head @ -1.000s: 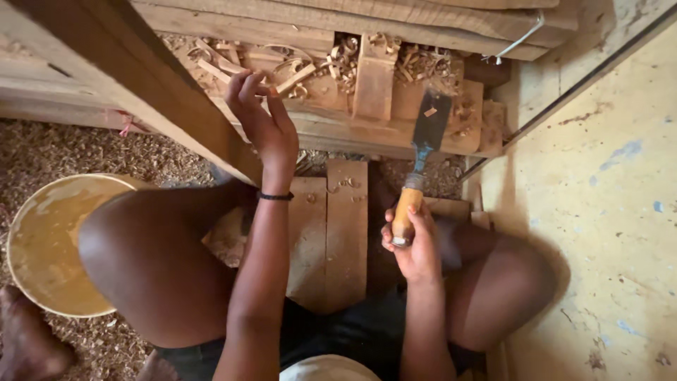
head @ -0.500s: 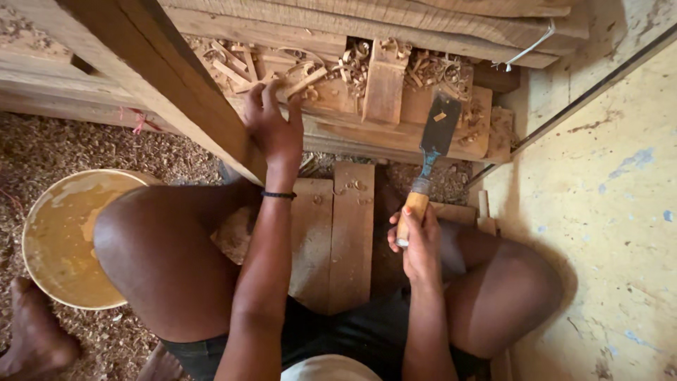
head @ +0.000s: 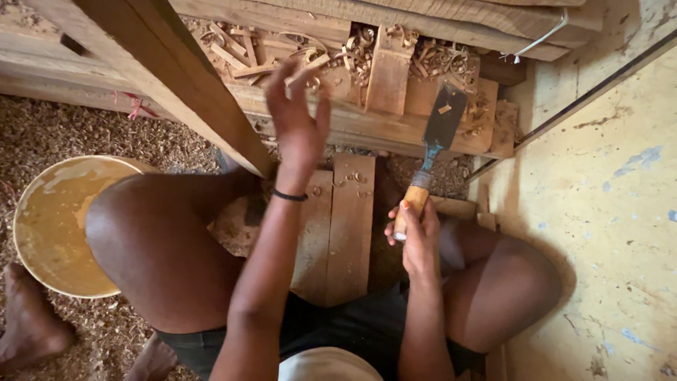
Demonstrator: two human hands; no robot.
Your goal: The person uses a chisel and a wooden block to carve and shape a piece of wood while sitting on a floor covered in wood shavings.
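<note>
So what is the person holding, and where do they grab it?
The right hand holds a wide chisel by its wooden handle, fingers wrapped around it, blade pointing away. The left hand is open and holds nothing.

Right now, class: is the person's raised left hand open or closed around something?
Open. The left hand is lifted with fingers spread and grips nothing, above the wood shavings, while the right hand holds the chisel.

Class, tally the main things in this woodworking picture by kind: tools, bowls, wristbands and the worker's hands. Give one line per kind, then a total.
Chisels: 1, the chisel in the right hand
Bowls: 1, the bowl
Wristbands: 1, the wristband
Hands: 2, right hand and left hand
Total: 5
</note>
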